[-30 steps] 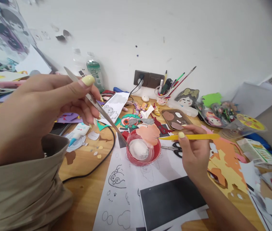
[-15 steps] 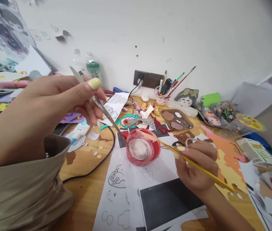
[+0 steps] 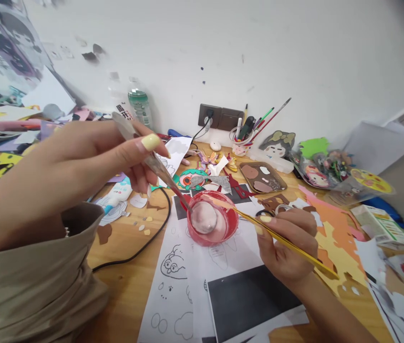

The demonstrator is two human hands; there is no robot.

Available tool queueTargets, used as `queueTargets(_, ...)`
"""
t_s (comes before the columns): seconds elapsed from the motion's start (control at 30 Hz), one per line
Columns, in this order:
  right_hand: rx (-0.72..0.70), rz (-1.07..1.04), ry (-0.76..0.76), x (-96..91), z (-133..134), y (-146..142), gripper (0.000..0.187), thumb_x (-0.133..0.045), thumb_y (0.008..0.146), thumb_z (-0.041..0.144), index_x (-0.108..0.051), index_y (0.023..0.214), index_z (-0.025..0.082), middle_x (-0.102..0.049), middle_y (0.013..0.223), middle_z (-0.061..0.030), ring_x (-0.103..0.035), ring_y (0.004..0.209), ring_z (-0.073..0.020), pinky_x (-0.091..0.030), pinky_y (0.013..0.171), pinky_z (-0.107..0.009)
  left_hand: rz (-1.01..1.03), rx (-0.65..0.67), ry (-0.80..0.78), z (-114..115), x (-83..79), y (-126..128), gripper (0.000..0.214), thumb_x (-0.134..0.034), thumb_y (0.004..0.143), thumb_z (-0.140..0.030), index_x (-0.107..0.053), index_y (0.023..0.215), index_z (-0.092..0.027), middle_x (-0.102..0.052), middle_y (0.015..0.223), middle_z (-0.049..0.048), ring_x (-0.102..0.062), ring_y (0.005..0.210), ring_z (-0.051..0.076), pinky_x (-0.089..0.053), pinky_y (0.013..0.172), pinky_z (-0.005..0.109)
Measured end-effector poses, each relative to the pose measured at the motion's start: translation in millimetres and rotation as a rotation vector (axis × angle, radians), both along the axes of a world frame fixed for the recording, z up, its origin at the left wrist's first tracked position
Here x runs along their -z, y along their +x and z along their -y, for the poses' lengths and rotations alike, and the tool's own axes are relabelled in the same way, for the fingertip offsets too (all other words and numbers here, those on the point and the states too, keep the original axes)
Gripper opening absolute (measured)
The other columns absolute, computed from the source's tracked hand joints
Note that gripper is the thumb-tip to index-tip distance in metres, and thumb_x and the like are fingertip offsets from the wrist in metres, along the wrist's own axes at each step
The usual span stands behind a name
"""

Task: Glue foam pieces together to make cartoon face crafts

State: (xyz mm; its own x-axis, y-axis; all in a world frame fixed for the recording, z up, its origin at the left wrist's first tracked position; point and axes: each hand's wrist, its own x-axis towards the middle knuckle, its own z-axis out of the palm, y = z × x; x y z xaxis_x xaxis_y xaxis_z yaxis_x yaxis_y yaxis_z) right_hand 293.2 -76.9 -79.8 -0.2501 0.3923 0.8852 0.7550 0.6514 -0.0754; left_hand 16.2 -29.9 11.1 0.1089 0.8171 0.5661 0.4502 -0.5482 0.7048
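While the cluttered wooden counter (image 3: pixel 130 281) carries a round red plastic bowl (image 3: pixel 231 224), the left hand (image 3: pixel 90 157) pinches slim metal tweezers (image 3: pixel 159 167) into it; the right hand (image 3: pixel 287 243) grips a yellow-handled brush (image 3: pixel 287 244), now lowered onto the rim.

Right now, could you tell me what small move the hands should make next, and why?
Probably ease the yellow tool in the right hand to the pale piece on the red dish rim, since the left hand already has the tweezers there.

No legible text or labels
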Motion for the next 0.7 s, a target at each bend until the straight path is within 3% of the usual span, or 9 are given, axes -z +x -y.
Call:
queueTargets(0.07,0.003,-0.004,-0.004,0.0,-0.3,0.4,0.023,-0.055,0.072,0.013,-0.05,0.09,0.027,-0.046,0.073,-0.0006,-0.045,0.068,-0.0146,-0.041,0.062,-0.031,-0.343,0.186,-0.014,-3.5,-2.0,-5.4,0.034,-0.045,0.081,-0.045,-0.067,0.074,-0.02,-0.06,0.054,-0.0026,-0.057,0.044,0.01,-0.045,0.035,0.018)
queueTargets(0.13,0.004,-0.002,-0.01,-0.1,-0.4,0.3,0.024,-0.055,0.072,0.012,-0.049,0.09,0.027,-0.046,0.073,-0.0007,-0.045,0.068,-0.0147,-0.041,0.062,-0.031,-0.477,0.203,0.039,-7.2,-1.9,-9.6,0.04,-0.039,0.083,-0.046,-0.064,0.066,-0.021,-0.06,0.055,-0.0028,-0.057,0.046,0.009,-0.043,0.037,0.017)
queueTargets(0.2,-0.001,0.004,-0.009,-0.5,-0.2,-0.2,0.024,-0.055,0.072,0.012,-0.049,0.09,0.026,-0.046,0.073,-0.0008,-0.045,0.068,-0.0146,-0.041,0.063,-0.031,-0.472,0.128,0.035,-10.8,0.8,-13.5,0.04,-0.041,0.083,-0.046,-0.062,0.06,-0.021,-0.059,0.053,-0.0027,-0.055,0.044,0.008,-0.041,0.036,0.015)
queueTargets(0.33,-0.013,0.033,0.014,-2.5,0.8,-2.2,0.023,-0.055,0.072,0.012,-0.049,0.088,0.026,-0.046,0.072,-0.0004,-0.045,0.066,-0.0136,-0.041,0.061,-0.031,-0.322,0.042,-0.052,-17.2,7.0,-21.0,0.036,-0.05,0.077,-0.05,-0.064,0.087,-0.018,-0.056,0.045,-0.0028,-0.05,0.032,0.01,-0.033,0.024,0.016)
queueTargets(0.4,-0.02,0.046,0.039,-4.0,1.0,-3.5,0.021,-0.055,0.072,0.013,-0.049,0.086,0.027,-0.048,0.071,0.0,-0.046,0.064,-0.0132,-0.04,0.06,-0.031,-0.317,0.029,-0.093,-17.9,6.7,-21.5,0.038,-0.052,0.075,-0.05,-0.064,0.091,-0.017,-0.055,0.044,-0.0024,-0.049,0.029,0.01,-0.029,0.02,0.016)
queueTargets(0.57,-0.019,0.123,0.089,-8.2,1.2,-6.0,0.016,-0.053,0.073,0.014,-0.047,0.082,0.027,-0.05,0.069,0.0,-0.046,0.063,-0.0133,-0.039,0.059,-0.03,-0.354,0.048,-0.103,-13.0,2.0,-16.9,0.016,-0.059,0.075,-0.027,-0.065,0.086,-0.017,-0.051,0.036,-0.0082,-0.027,0.017,0.003,-0.017,0.017,0.013)
queueTargets(0.7,-0.006,0.128,0.089,-7.6,1.4,-6.6,0.017,-0.052,0.074,0.014,-0.045,0.084,0.026,-0.05,0.069,-0.0002,-0.046,0.063,-0.0136,-0.039,0.06,-0.03,-0.369,0.009,-0.139,-11.8,6.7,-24.6,0.027,-0.06,0.075,-0.03,-0.062,0.099,-0.018,-0.055,0.041,-0.0057,-0.043,0.024,0.007,-0.027,0.02,0.013)
